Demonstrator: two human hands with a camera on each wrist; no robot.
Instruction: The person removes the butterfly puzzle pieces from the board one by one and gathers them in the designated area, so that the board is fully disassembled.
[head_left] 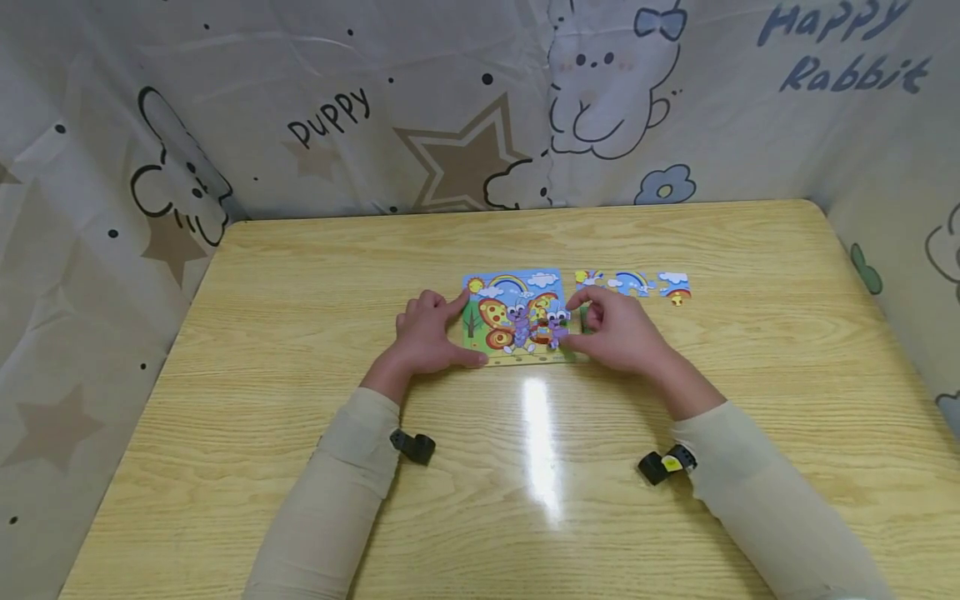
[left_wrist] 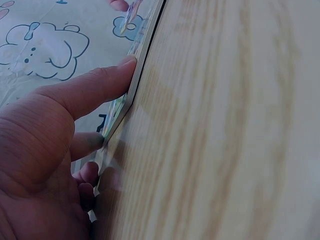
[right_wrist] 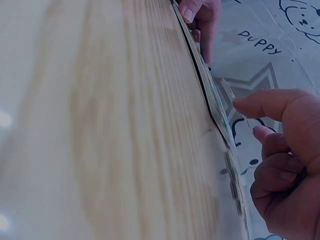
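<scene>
A colourful butterfly jigsaw puzzle (head_left: pixel 513 312) lies flat in the middle of the wooden table (head_left: pixel 300 275). My left hand (head_left: pixel 453 329) braces its left side, with the index finger on the top-left corner and the thumb (left_wrist: pixel 100 85) pressed straight against the near edge (left_wrist: pixel 131 95). My right hand (head_left: pixel 581 310) sits at the puzzle's right edge with curled fingers, and it pinches a green-edged puzzle piece (head_left: pixel 583 320) there. In the right wrist view its index fingertip (right_wrist: pixel 242 104) touches a thin piece (right_wrist: pixel 226 92) tilted up off the puzzle.
Three loose puzzle pieces (head_left: pixel 588 277), (head_left: pixel 633 282), (head_left: pixel 675 286) lie in a row right of the puzzle's top edge. A cartoon-printed cloth (head_left: pixel 450 108) walls the table at the back and on both sides. A bright glare (head_left: pixel 540 433) lies on the near tabletop.
</scene>
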